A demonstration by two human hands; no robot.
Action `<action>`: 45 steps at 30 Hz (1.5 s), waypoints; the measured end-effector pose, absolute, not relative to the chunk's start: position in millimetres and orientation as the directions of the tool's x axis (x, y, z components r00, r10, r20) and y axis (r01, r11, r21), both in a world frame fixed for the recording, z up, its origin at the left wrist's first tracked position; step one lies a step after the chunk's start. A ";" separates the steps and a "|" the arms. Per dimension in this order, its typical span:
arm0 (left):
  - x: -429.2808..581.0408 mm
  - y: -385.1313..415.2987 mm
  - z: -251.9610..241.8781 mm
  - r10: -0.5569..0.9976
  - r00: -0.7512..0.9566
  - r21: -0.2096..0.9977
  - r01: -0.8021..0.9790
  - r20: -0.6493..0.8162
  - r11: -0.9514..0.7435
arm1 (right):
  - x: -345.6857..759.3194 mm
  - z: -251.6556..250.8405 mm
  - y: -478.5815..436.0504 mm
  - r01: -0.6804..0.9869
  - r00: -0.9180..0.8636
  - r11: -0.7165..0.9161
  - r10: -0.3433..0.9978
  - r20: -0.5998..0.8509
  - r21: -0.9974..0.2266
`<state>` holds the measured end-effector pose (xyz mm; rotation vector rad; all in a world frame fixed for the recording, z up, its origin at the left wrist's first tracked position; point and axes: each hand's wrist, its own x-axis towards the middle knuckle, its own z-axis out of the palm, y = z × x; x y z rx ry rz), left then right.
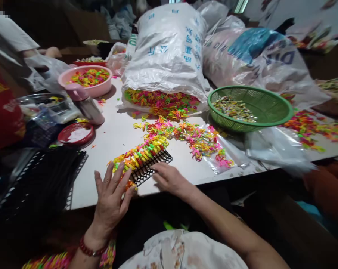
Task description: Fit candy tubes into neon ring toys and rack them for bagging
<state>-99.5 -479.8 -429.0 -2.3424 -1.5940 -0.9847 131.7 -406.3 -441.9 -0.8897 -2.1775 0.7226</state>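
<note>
A black plastic grid rack (152, 170) lies slantwise on the white table near its front edge. Rows of small yellow, green, orange and red plastic pieces (142, 153) fill its far side, while its near side shows bare black slots. My left hand (109, 194) is spread over the rack's left end, fingertips at the coloured pieces. At the rack's near right side, my right hand (169, 181) has curled fingers pressed together; what they pinch is hidden. Behind the rack, a loose heap of colourful plastic pieces (191, 136) spreads out, partly over a clear plastic bag (233, 157).
A large white sack (169, 52) spills similar pieces at the back. To its right stands a green basket (250, 123). On the left are a pink basin (87, 89), a tumbler (87, 106), a red basket (76, 134) and stacked black racks (40, 183). Another person's hand (52, 52) shows behind.
</note>
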 end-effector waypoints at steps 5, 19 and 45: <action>-91.7 -479.9 -434.4 0.747 0.276 0.211 0.849 0.605 -0.485 | 249.8 -429.2 -375.7 0.885 -0.254 0.363 0.901 0.352 -0.290; -89.4 -482.3 -435.6 0.765 0.289 0.127 0.893 0.576 -0.432 | 268.9 -446.1 -340.9 0.949 -0.314 0.311 0.896 0.313 0.060; -88.2 -485.9 -427.3 0.836 0.223 0.306 0.858 0.502 -0.412 | 108.0 -451.1 -409.0 0.118 -0.420 0.168 0.901 0.104 -0.979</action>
